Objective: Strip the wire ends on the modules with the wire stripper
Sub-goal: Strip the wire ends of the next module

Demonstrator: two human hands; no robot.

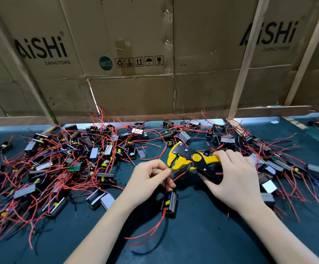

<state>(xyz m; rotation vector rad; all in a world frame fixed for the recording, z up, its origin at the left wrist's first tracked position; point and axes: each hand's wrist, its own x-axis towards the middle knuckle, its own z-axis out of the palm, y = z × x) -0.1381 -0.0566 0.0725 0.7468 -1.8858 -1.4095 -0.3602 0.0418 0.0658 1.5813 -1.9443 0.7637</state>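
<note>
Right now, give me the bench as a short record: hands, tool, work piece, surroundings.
left hand: pinches a wire at the tool's jaws
right hand: grips the wire stripper by its handles
module: hangs below the left hand on its red and black wires
pile of modules: spread across the left and back of the table, red wires tangled
backdrop: cardboard sheets printed AiSHi
</note>
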